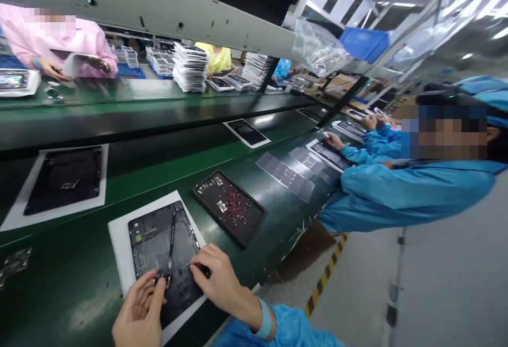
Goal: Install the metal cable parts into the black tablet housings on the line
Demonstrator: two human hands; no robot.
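A dark tablet housing (153,244) lies inner side up on a white sheet (119,233) on the green bench. Over its lower part, my left hand (141,307) pinches a small circuit board (167,279) between thumb and fingers. From that board a black ribbon cable (172,238) runs up across the housing. At the housing's right edge my right hand (216,278) has thumb and forefinger pressed together; what sits between the tips is too small to name. Beyond the right hand stands a black tray (230,207) with several small red and black parts and metal pieces.
Another housing (67,177) on paper lies left, a further one (246,132) at the back. A loose circuit board (16,266) rests at the left edge. Clear plastic sheets (286,175) lie right of the tray. A co-worker in a blue sleeve (408,193) works close on the right.
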